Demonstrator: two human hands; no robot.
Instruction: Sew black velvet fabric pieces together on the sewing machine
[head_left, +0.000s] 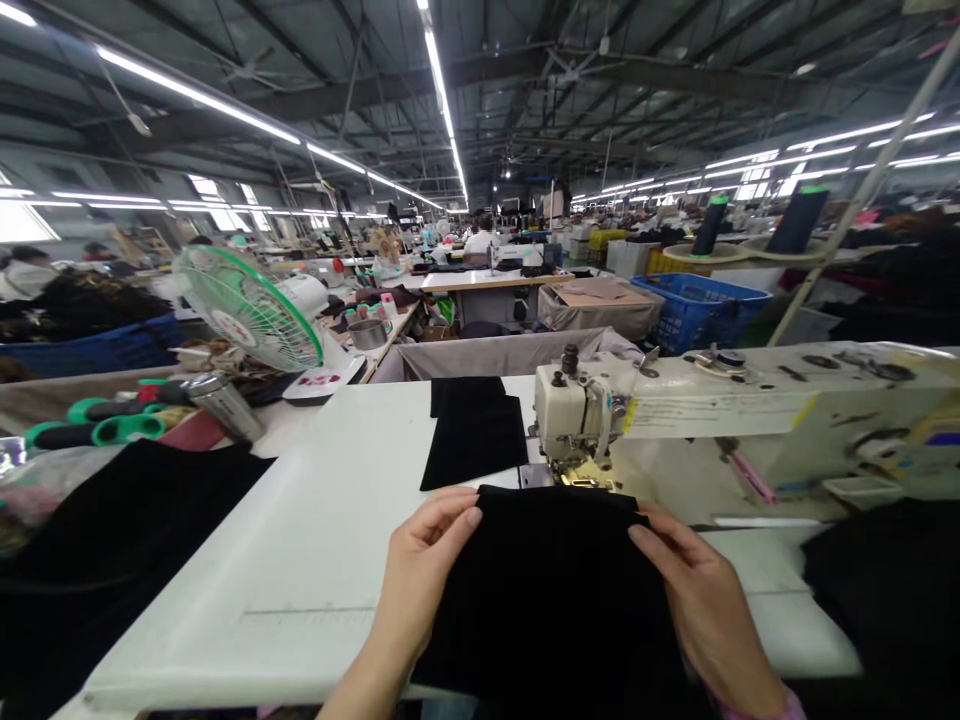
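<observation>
can't see the lower end of the black cloth (555,600), cut off at the bottom of the view; can't count its layers in such darkness, nor make out the needle near its top edge. pinching that edge by both corners, with left hand (427,550) and right hand (701,575), just in front of the sewing machine (574,410). beside the machine, on the white table (300,520), more black pieces (480,440). farther off, a green-rimmed fan (247,305), a blue crate (701,308), strip lights (439,82) under a dark roof (300,70), distant workstations too blurred to tell apart.
</observation>
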